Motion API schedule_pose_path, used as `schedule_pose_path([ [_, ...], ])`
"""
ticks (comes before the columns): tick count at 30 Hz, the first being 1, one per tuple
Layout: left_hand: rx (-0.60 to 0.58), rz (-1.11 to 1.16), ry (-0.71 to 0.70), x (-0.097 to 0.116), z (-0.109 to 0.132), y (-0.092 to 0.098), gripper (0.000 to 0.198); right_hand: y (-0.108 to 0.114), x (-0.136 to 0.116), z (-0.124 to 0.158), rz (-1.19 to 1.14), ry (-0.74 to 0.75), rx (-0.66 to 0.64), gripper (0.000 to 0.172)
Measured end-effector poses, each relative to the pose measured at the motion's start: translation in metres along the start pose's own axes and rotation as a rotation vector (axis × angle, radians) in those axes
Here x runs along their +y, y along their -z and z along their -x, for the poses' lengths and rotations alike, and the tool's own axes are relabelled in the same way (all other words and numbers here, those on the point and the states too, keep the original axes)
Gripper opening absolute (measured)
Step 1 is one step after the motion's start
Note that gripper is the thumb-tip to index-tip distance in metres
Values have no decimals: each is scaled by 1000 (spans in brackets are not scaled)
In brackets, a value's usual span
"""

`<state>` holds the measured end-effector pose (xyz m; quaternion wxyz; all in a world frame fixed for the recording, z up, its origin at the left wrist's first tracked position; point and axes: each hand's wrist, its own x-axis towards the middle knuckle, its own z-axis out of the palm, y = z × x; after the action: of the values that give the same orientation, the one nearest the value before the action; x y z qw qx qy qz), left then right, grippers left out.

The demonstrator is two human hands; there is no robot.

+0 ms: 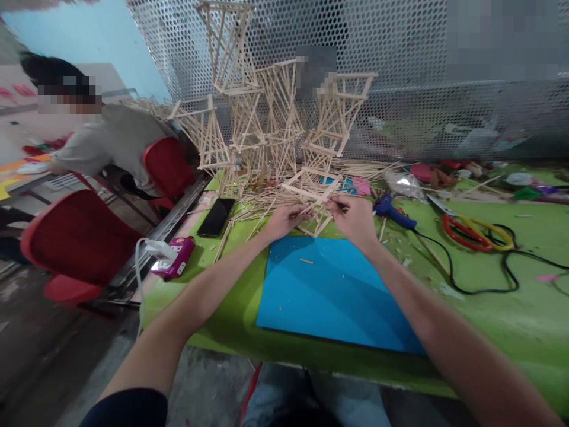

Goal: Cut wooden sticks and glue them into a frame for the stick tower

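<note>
A small frame of thin wooden sticks is between my hands, just beyond the blue sheet. My left hand pinches its near left side. My right hand has thumb and fingers closed at its right side. Behind it stand several twisted towers of glued sticks, joined into one structure. Loose sticks lie in a heap around their feet. A blue glue gun rests right of my right hand. On the sheet is a short piece of stick.
Scissors with red and yellow handles and a black cable lie at right. A black phone and a purple power strip are at left. Beyond a red chair, another person sits. A perforated metal screen backs the green table.
</note>
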<state>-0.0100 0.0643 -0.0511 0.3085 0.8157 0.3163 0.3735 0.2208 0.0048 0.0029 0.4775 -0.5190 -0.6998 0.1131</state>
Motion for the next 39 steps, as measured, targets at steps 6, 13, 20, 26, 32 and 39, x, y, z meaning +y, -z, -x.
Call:
schedule_pose_path([
  [6,-10,50,-16,-3,0,0,35,-1,4,4,-12,-27,19,29],
  [13,-3,15,47,2,-1,1,34,-7,7,6,21,-47,7,30],
  [20,-25,33,43,-4,-1,1,37,-6,0,4,66,-13,5,26],
  [26,-41,87,67,0,-1,0,42,-4,-7,3,126,-26,-9,26],
  [32,-48,129,90,5,-2,-1,42,-5,-4,1,133,-27,-6,26],
  [39,-67,197,112,1,-4,-6,34,-6,1,-2,88,-44,37,32],
])
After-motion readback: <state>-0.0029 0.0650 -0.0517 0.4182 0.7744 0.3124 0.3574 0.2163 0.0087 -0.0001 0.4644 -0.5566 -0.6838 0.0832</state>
